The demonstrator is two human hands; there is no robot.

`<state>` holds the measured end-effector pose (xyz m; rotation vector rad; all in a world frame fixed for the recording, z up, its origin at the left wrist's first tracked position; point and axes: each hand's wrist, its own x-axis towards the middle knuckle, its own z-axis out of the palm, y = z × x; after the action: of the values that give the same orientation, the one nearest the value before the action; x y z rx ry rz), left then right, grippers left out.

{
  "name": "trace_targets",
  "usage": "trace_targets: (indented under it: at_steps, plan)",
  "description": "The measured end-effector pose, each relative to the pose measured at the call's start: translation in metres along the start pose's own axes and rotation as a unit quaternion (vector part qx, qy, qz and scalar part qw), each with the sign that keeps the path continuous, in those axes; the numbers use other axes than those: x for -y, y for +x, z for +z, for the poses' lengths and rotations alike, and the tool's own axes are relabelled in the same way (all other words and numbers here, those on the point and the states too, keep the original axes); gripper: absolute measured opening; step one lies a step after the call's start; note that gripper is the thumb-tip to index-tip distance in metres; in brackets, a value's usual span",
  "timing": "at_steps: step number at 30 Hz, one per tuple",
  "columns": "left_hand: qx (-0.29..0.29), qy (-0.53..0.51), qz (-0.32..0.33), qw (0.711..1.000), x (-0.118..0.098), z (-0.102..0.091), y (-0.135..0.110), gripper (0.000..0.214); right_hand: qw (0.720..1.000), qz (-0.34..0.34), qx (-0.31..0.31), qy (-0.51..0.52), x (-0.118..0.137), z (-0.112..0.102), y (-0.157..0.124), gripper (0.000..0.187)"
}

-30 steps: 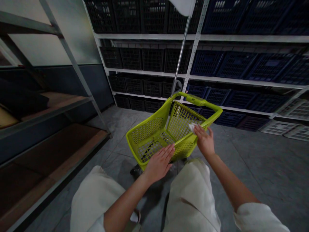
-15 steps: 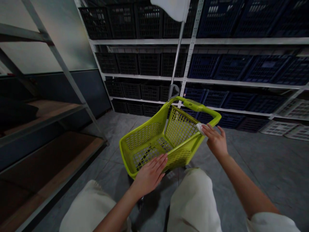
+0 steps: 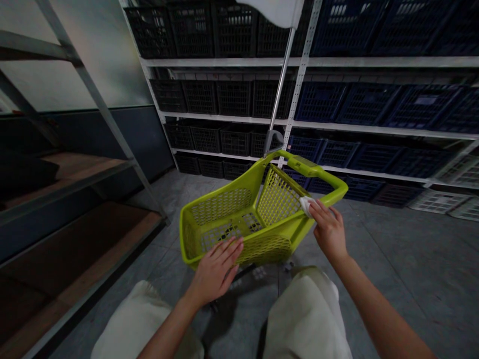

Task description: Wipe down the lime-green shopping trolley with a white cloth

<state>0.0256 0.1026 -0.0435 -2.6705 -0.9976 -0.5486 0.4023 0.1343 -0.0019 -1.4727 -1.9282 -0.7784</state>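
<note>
A lime-green plastic shopping basket [image 3: 224, 209] with a curved handle [image 3: 310, 172] stands on the grey floor in front of my knees. My left hand [image 3: 215, 269] rests flat on the basket's near rim, fingers stretched out. My right hand [image 3: 329, 229] presses a small white cloth [image 3: 305, 203] against the rim near the handle, fingers curled over it. A metal pole [image 3: 279, 94] rises from the basket's far side towards a white object at the top edge.
Metal shelving [image 3: 337, 62] filled with black and dark blue crates [image 3: 232, 94] lines the wall ahead. A second rack with wooden boards [image 3: 75, 234] runs along the left. White crates [image 3: 441, 199] sit low at the right. Grey tiled floor [image 3: 404, 259] lies to the right.
The basket has turned and shifted slightly left. My left hand slid left along the near rim. My right hand with the cloth moved along the rim near the handle.
</note>
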Motion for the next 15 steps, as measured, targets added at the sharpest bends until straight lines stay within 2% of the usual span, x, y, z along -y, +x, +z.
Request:
trace_targets:
  at_steps: [6, 10, 12, 15]
  plan:
    - [-0.038, 0.038, -0.147, 0.988, -0.035, 0.023, 0.032, 0.077, 0.999, 0.028, -0.019, 0.029, 0.018, 0.005, 0.004, 0.065]
    - [-0.057, 0.047, -0.208, 0.975, -0.046, 0.039, 0.044, 0.079, 0.997, 0.068, -0.014, 0.02, 0.029, 0.003, 0.007, 0.064]
    - [-0.063, 0.041, -0.223, 0.972, -0.048, 0.044, 0.047, 0.079, 0.996, 0.087, -0.007, 0.017, 0.048, 0.006, 0.007, 0.066]
    - [-0.062, 0.033, -0.24, 0.968, -0.051, 0.05, 0.051, 0.079, 0.996, 0.065, 0.018, 0.053, 0.098, 0.019, 0.002, 0.071]
